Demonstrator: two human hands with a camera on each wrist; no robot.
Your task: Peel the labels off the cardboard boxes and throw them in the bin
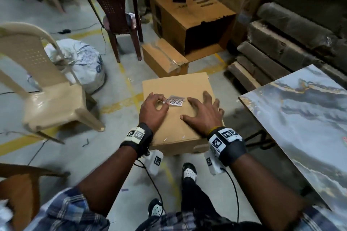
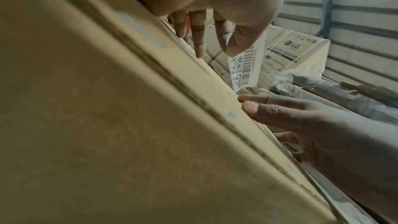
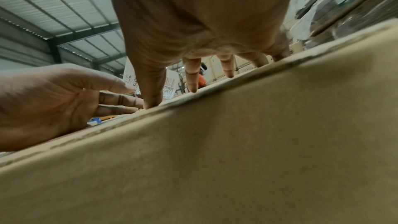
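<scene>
A brown cardboard box (image 1: 180, 129) stands on the floor in front of me. On its top is a white label (image 1: 176, 101) printed with square codes and barcodes. My left hand (image 1: 153, 108) pinches the label's left end between thumb and forefinger; in the left wrist view the label (image 2: 244, 67) is lifted up from the box (image 2: 107, 125), its far end still stuck. My right hand (image 1: 203, 113) lies flat on the box top with fingers spread, just right of the label. In the right wrist view its fingertips (image 3: 151, 103) press on the cardboard (image 3: 237, 151).
A beige plastic chair (image 1: 39, 88) stands left, a white sack (image 1: 82, 63) behind it, a maroon chair (image 1: 116, 20) further back. More cardboard boxes (image 1: 163, 58) lie beyond. A marbled slab (image 1: 309, 118) leans at right, stacked boards (image 1: 281, 43) behind it. My feet (image 1: 189, 171) are below the box.
</scene>
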